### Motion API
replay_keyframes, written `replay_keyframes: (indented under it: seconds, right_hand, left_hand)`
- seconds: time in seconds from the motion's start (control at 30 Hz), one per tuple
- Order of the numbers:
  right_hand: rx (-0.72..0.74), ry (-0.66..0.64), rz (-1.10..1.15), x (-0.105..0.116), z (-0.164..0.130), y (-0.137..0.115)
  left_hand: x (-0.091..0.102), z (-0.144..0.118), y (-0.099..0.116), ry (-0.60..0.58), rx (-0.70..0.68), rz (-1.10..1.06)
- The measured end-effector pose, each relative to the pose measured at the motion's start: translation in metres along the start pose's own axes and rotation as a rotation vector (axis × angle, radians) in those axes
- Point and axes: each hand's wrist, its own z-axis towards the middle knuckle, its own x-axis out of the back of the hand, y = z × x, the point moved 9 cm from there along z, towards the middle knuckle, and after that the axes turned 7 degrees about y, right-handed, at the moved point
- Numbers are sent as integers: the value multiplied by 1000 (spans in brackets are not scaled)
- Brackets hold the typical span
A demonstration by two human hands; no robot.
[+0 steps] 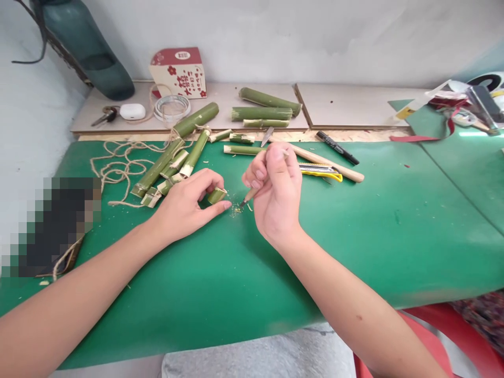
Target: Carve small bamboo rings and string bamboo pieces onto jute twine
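Observation:
My left hand [187, 205] rests on the green mat [354, 236] and pinches a short green bamboo piece [217, 196] between thumb and fingers. Just to the right, my right hand [275, 194] grips a small carving tool [249, 197] like a pen, tip pointing down at the mat next to the bamboo piece. Pale shavings [236, 211] lie under the tip.
Split bamboo strips [173, 165] and twine [118, 168] lie to the left. Bamboo tubes [262, 113], a red-and-white box [179, 72], keys, an earbud case and a wire coil sit behind. A yellow utility knife [321, 171], wooden stick [331, 163] and black marker [337, 147] lie right.

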Motion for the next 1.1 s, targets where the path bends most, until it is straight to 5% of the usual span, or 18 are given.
replay_keyframes:
  seconds: [0.43,1.1]
  right_hand:
    - [218,26,-261,9,9,-15]
    - [174,-5,-244,5,7,-11]
  left_hand:
    - [-11,0,-4,-86,-27,58]
    - [-12,-1,1,-120,-52,89]
